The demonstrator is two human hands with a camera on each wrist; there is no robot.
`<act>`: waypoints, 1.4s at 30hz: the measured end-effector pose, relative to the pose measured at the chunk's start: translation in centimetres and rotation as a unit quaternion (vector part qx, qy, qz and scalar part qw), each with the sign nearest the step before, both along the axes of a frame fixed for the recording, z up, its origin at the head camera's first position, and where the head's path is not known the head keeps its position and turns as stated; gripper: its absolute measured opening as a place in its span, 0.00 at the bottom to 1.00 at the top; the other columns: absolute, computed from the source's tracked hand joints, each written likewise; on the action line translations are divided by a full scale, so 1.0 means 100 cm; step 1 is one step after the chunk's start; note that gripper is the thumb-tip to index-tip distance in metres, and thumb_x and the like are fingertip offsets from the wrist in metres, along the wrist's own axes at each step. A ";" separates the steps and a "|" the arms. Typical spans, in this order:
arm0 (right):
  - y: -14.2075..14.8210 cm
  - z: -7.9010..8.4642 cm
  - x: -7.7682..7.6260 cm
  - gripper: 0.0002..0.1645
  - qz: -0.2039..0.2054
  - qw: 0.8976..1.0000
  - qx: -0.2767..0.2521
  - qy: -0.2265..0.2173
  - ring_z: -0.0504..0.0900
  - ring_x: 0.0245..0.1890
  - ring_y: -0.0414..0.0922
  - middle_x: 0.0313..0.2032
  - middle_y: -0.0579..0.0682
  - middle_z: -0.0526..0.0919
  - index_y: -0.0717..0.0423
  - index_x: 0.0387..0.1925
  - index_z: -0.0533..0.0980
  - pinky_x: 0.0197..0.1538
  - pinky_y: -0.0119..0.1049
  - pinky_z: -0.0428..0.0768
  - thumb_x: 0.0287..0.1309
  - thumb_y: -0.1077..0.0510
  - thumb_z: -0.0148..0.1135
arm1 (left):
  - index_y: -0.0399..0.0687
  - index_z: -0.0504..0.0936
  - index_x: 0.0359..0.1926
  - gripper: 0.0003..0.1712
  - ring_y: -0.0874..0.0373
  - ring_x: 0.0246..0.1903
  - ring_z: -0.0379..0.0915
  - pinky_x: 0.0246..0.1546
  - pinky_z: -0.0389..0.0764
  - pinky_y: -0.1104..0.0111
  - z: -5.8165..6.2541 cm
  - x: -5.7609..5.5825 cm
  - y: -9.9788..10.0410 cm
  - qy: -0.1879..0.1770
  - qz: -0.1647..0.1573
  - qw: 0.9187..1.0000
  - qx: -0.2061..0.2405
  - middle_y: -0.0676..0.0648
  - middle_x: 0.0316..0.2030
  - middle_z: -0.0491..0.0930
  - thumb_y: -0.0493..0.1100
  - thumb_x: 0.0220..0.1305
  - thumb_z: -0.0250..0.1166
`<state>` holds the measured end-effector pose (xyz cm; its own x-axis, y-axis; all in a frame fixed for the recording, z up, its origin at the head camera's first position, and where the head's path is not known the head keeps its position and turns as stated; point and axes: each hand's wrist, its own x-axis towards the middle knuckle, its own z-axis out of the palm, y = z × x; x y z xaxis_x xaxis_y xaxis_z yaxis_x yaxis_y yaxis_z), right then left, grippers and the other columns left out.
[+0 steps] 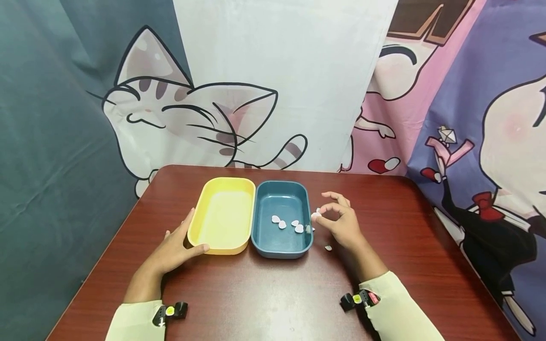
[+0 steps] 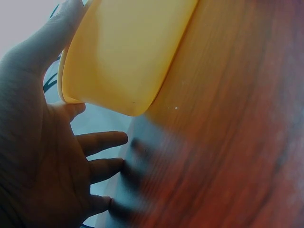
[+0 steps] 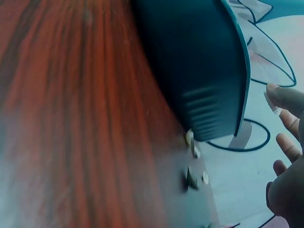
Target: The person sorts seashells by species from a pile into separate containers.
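Observation:
My left hand [image 1: 172, 248] touches the near left corner of a yellow tray [image 1: 243, 251], thumb along its near side. In the left wrist view its other fingers [image 2: 102, 140] are spread apart beside the tray. My right hand [image 1: 343, 226] is at the right rim of a dark blue tray [image 1: 283, 253]. Its thumb and index finger pinch a small white shell [image 3: 272, 104]. Several small white shells [image 1: 299, 228] lie inside the blue tray. A loose shell [image 1: 328, 248] lies on the table below the right hand, with others by the tray's right side.
Both trays stand side by side on a reddish-brown wooden table [image 1: 239, 293]. Behind the table hangs a cloth with a cartoon cat [image 1: 179, 118]. Black wrist cameras [image 1: 175, 310] are strapped over both pale sleeves.

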<state>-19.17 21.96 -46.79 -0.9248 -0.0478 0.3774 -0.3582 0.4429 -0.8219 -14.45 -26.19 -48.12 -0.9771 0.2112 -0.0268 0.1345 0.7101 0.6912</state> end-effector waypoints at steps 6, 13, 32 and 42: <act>-0.015 0.006 -0.004 0.09 0.025 1.000 0.002 -0.001 0.66 0.73 0.59 0.67 0.53 0.81 0.50 0.31 0.88 0.70 0.60 0.63 0.53 0.60 0.86 | 0.54 0.37 0.91 0.72 0.25 0.84 0.49 0.76 0.36 0.17 0.001 -0.001 0.001 -0.001 0.000 1.000 0.001 0.30 0.86 0.51 0.64 0.63 0.76; -0.028 0.006 -0.008 0.08 0.050 0.999 -0.008 -0.021 0.65 0.71 0.55 0.70 0.58 0.77 0.51 0.31 0.88 0.60 0.55 0.74 0.55 0.60 0.85 | 0.53 0.37 0.91 0.72 0.25 0.84 0.49 0.75 0.36 0.17 0.000 -0.001 0.001 0.001 -0.003 1.000 0.003 0.31 0.86 0.51 0.64 0.63 0.76; -0.051 0.006 -0.015 0.12 0.070 0.997 -0.003 -0.029 0.62 0.76 0.60 0.71 0.60 0.76 0.56 0.38 0.87 0.72 0.60 0.66 0.55 0.61 0.85 | 0.52 0.38 0.91 0.72 0.25 0.84 0.48 0.76 0.36 0.18 -0.001 0.000 0.001 -0.007 0.002 1.000 0.001 0.30 0.86 0.50 0.65 0.63 0.76; -0.045 0.008 -0.014 0.14 0.057 0.998 -0.007 -0.015 0.66 0.71 0.60 0.67 0.57 0.79 0.55 0.43 0.89 0.62 0.61 0.72 0.56 0.62 0.84 | 0.53 0.37 0.91 0.73 0.25 0.84 0.48 0.76 0.35 0.18 0.000 0.000 0.001 -0.009 0.001 1.000 0.003 0.30 0.86 0.50 0.65 0.63 0.76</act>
<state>-20.56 17.46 -46.03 -0.9245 -0.1489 0.3508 -0.3809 0.3879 -0.8393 -14.49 -26.10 -48.10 -0.9770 0.2087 -0.0430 0.1200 0.7056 0.6984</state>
